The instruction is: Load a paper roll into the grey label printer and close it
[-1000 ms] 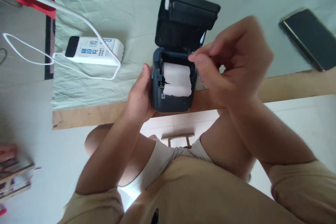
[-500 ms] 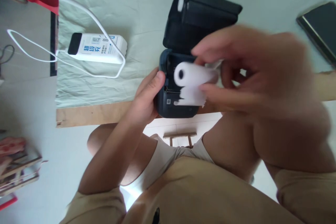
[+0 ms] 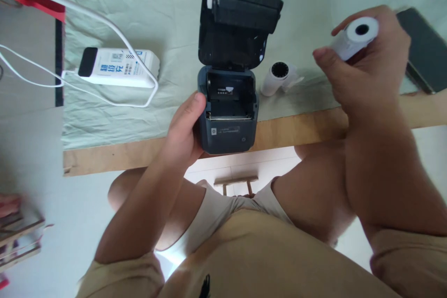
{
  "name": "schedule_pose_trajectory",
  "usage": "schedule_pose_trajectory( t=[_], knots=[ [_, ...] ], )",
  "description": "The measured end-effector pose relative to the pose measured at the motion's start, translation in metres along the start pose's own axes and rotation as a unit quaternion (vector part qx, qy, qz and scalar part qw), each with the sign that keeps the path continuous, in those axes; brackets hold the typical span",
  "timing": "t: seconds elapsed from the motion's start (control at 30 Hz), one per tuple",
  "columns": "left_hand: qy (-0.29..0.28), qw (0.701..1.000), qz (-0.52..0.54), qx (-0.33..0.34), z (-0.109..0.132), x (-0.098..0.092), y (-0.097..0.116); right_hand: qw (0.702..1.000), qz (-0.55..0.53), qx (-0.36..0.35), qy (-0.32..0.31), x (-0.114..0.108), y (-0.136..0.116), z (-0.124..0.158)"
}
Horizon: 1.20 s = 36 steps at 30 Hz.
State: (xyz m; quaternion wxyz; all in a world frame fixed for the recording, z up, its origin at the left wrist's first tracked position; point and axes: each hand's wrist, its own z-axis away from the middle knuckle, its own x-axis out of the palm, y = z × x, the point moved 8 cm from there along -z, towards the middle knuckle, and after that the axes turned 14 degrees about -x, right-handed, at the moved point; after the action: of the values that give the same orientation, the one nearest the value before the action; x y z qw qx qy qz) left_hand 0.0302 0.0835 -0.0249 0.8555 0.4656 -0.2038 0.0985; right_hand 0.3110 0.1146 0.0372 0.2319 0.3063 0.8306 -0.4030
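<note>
Change since the earlier frames: the right hand (image 3: 370,72) has swung out from over the printer (image 3: 226,123) to the right, and the paper bay (image 3: 228,98), filled by a white roll a second ago, now shows only its dark plastic walls.

Right hand: fingers curled closed around a paper roll (image 3: 354,36), a smooth white cylinder with a hollow dark core, held up off the table near a flat, glossy black slab (image 3: 428,49).

Left hand (image 3: 183,128): wrapped on the printer's left side, thumb up on the rim, steadying it at the table edge (image 3: 115,158) of bare, pale wood.

Printer: boxy, matte dark grey-blue, rounded corners; hinged lid (image 3: 237,21) standing open.

A second roll (image 3: 278,77), with a ribbed core and a loose paper tail, lies on its side on the wrinkled pale-green cloth (image 3: 167,9), just right of the printer.

Left of the printer: a white rectangular power bank (image 3: 117,67) with a looped white cable (image 3: 104,21).
</note>
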Motion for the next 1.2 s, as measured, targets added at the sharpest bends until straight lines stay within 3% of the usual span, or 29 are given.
schedule_pose_trajectory(
  t=[0.1,0.2,0.27,0.4,0.53,0.67,0.9,1.2],
  knots=[
    [0.016,1.0,-0.007,0.001,0.001,0.001,0.001,0.997,-0.045,0.042,0.038,0.002,0.012,0.003],
    [0.012,1.0,-0.004,0.001,0.002,0.004,0.003,0.996,-0.029,0.088,-0.017,0.014,0.018,0.006],
    [0.01,1.0,0.011,-0.002,0.002,0.005,0.003,0.998,0.017,0.062,-0.026,0.01,0.006,0.006],
    [0.003,1.0,0.026,-0.009,0.001,0.005,0.001,0.993,0.075,-0.081,0.04,-0.005,-0.047,0.002],
    [-0.001,1.0,0.006,0.006,0.001,0.004,0.003,0.987,0.101,-0.113,-0.048,0.023,-0.071,-0.001],
    [-0.012,1.0,-0.013,0.009,0.0,0.005,0.002,0.98,0.135,-0.127,-0.077,0.042,-0.075,-0.004],
    [-0.004,0.999,-0.038,0.009,0.001,0.002,0.002,0.97,0.199,-0.113,-0.084,0.044,-0.063,0.001],
    [-0.007,1.0,-0.002,0.004,0.001,0.001,0.0,0.985,0.108,-0.12,-0.06,0.033,-0.076,0.007]
  ],
)
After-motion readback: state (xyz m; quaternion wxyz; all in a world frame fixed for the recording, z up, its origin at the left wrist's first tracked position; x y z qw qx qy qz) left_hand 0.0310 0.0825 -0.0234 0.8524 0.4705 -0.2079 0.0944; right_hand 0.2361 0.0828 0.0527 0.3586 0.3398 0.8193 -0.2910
